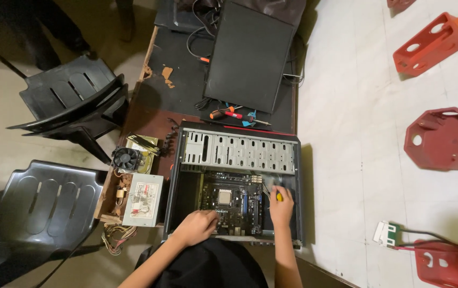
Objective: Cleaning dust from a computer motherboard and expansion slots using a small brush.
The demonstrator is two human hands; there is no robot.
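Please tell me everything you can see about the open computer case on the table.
The computer case is a metal box, black outside and grey inside, lying on its side with the panel off. A drive rack fills its far part; a dark circuit board lies flat inside. The left hand rests on the board; the right hand holds a yellow-handled tool inside.

— What do we see left of the desk?
— Two black plastic chairs [69, 104], plus a loose cooling fan [126, 159] and grey power supply [143, 199].
— And on our right?
— Red plastic stools [445, 140] on pale floor tiles.
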